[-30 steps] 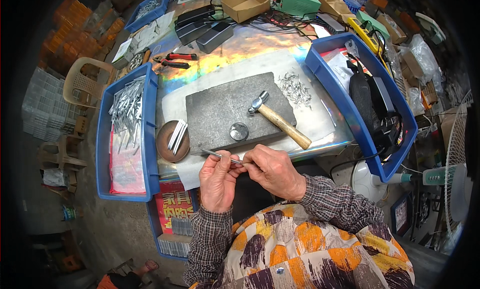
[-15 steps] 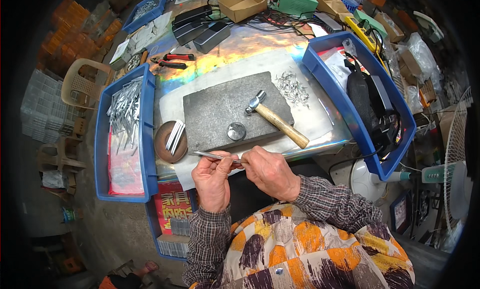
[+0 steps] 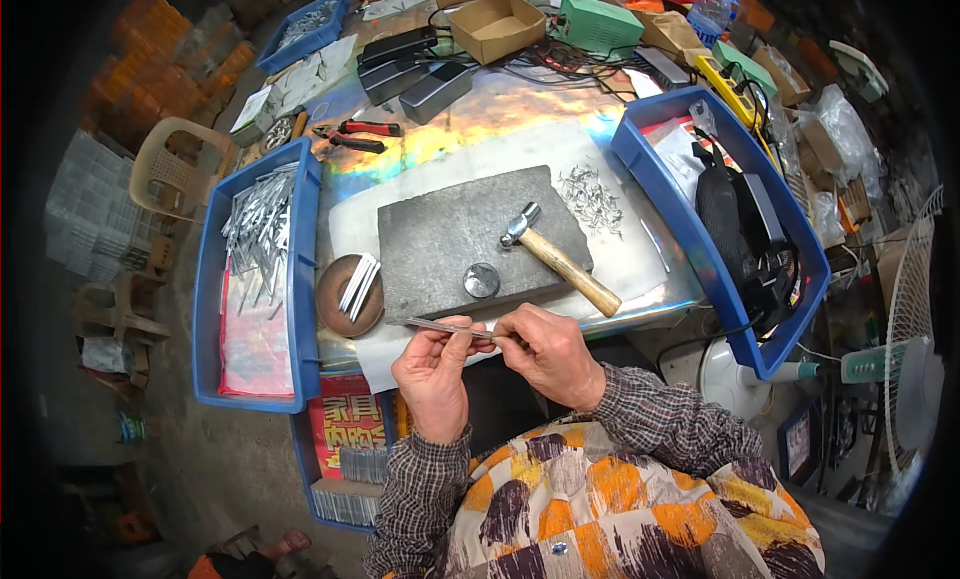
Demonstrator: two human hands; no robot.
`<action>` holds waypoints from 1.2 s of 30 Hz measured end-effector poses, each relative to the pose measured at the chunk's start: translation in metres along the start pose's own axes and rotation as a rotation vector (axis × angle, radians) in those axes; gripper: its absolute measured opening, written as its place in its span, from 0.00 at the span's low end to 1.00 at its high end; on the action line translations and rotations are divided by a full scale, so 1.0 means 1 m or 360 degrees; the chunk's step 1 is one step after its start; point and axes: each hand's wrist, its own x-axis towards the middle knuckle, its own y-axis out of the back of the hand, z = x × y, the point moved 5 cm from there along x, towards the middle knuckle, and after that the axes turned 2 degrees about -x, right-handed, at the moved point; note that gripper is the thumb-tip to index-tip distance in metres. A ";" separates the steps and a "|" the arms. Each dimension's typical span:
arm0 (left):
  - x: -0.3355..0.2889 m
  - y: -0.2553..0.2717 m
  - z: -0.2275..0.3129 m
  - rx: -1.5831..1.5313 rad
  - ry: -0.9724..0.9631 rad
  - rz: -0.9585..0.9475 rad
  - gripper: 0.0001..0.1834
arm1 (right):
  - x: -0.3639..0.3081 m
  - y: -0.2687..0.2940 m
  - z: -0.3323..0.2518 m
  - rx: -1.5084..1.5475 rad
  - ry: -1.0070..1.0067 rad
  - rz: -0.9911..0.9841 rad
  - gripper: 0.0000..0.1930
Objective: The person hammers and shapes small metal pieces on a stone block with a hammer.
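While left hand and right hand pinch it, a metal rod juts leftward.

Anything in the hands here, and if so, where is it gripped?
A thin metal strip: the left hand pinches it near the middle, its left end sticking out free; the right hand appears to pinch its right end.

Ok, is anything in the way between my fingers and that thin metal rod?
Nothing visible: your left fingers and right fingers both hold the thin metal rod. The hammer and stone slab lie beyond, not between.
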 end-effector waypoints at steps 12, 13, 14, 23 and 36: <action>0.020 0.001 -0.008 -0.0281 0.0152 -0.0110 0.05 | 0.007 0.004 0.006 0.0122 -0.0114 0.0074 0.04; 0.023 0.000 -0.008 -0.0261 0.0130 -0.0109 0.05 | 0.008 0.006 0.007 0.0120 -0.0106 0.0073 0.04; 0.026 0.000 -0.006 -0.0260 0.0129 -0.0105 0.05 | 0.008 0.006 0.006 0.0125 -0.0096 0.0067 0.04; 0.050 -0.002 0.006 0.0255 -0.0227 -0.0052 0.05 | 0.006 0.027 0.014 -0.0041 -0.0157 0.0073 0.03; 0.049 -0.010 0.006 0.0693 -0.0454 -0.0074 0.05 | 0.002 0.029 0.022 -0.0071 -0.0179 0.0006 0.03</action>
